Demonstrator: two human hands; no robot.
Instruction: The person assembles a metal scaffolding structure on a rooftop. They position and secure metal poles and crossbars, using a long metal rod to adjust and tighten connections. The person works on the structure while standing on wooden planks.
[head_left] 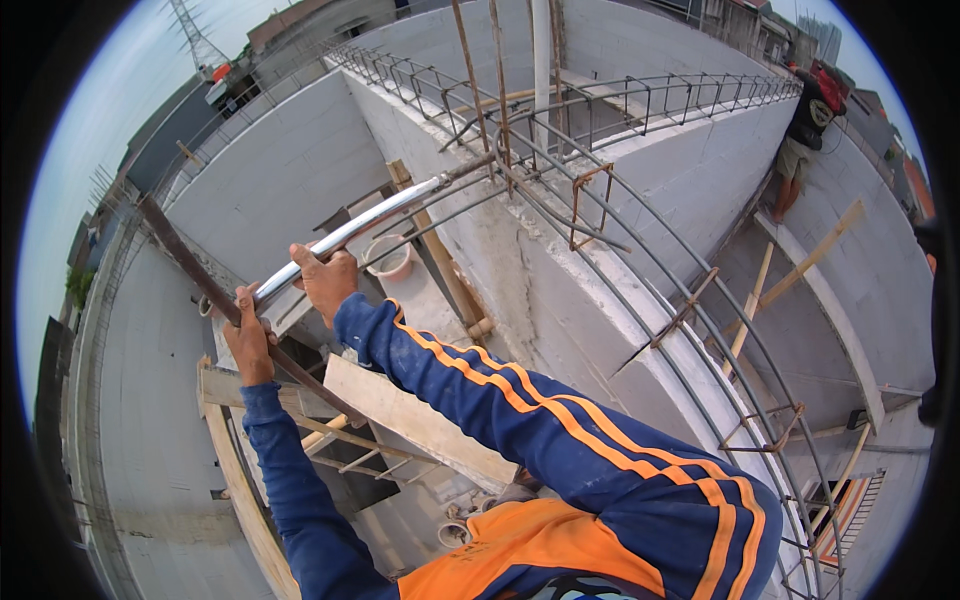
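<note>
A silver metal pipe [372,217] slants up and away, its far end meeting a steel reinforcing bar [468,168] above the block wall. My right hand [326,284] is closed around the pipe a little short of its near end. At that near end is my left hand [250,338], fingers curled on the pipe. Behind the left hand passes a dark brown pole [180,245], running down to the right; whether the palm touches it I cannot tell. A second thin bar [425,212] runs just below the pipe.
A rebar cage [690,300] tops the light grey block wall [570,330], with bars standing upright at its corner. Below hang a bucket [388,258], a wooden board [415,415] and bamboo poles [440,250] over a drop. Another person [808,125] stands at the upper right.
</note>
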